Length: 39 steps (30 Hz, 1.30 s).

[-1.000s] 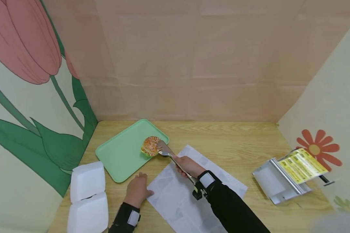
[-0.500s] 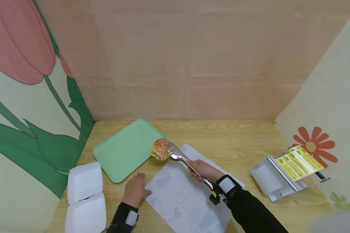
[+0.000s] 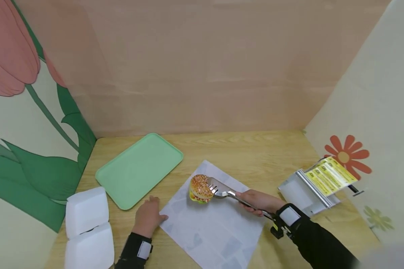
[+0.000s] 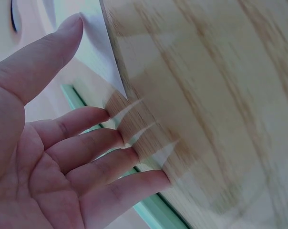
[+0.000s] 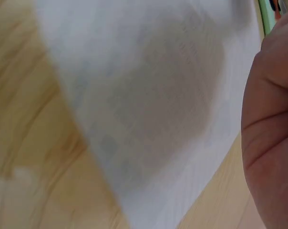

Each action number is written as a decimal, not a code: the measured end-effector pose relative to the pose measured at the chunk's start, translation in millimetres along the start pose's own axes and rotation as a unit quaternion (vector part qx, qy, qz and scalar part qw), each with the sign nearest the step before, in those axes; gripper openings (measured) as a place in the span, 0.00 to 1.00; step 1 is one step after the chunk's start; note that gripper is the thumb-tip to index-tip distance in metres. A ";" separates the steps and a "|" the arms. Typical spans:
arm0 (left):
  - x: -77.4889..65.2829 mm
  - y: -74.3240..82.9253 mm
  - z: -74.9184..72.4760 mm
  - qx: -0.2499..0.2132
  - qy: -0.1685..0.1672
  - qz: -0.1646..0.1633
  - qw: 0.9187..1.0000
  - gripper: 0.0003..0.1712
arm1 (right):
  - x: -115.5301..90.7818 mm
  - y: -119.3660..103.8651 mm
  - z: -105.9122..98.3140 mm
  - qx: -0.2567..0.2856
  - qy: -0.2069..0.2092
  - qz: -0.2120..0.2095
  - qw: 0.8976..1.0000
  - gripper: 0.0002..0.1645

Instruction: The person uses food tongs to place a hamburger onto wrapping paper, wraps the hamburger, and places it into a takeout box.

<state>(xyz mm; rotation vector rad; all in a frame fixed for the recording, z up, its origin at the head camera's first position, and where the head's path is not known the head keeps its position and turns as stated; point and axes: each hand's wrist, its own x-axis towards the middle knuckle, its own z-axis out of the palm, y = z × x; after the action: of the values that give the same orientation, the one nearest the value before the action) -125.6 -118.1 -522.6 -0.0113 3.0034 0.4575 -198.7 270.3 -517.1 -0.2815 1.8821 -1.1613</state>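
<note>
My right hand (image 3: pixel 260 201) grips a pair of metal tongs (image 3: pixel 229 194), with one fork-shaped arm and one flat arm. Between the tips sits a sesame-bun hamburger (image 3: pixel 200 186), over the upper left part of a white printed paper sheet (image 3: pixel 219 235). In the right wrist view the side of that hand (image 5: pixel 270 138) shows above the paper, with the tongs mostly out of sight. At the sheet's left corner my left hand (image 3: pixel 147 216) rests on the table, thumb beside the paper. The left wrist view shows its fingers (image 4: pixel 94 150) loosely extended and holding nothing.
A green tray (image 3: pixel 138 168) lies at the back left. In front of it stands an open white foam box (image 3: pixel 88 231). To the right is a metal dispenser (image 3: pixel 308 192) with yellow labels. Walls border the table at the back and sides.
The tongs have carried the hamburger rightward off the green tray to over the paper. The left hand keeps its place by the paper's corner. The head view has shifted slightly right.
</note>
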 end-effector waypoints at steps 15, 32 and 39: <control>0.3 -4.6 -5.0 -0.009 -0.011 -0.001 1.000 0.43 | -38.3 22.7 10.3 -0.005 -0.062 -0.019 0.998 0.40; 0.4 0.7 -3.5 -0.007 -0.024 -0.008 1.000 0.43 | -36.5 40.4 1.3 0.000 -0.043 0.015 0.999 0.39; 0.2 1.0 -1.4 -0.004 -0.028 -0.015 1.000 0.43 | -41.5 35.2 5.3 0.012 -0.038 0.021 0.999 0.40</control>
<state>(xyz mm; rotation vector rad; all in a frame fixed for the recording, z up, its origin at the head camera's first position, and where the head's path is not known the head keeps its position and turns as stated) -125.9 -117.6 -521.0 -0.0433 2.9434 0.4577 -161.8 310.2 -523.1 -0.2692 1.7978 -1.1292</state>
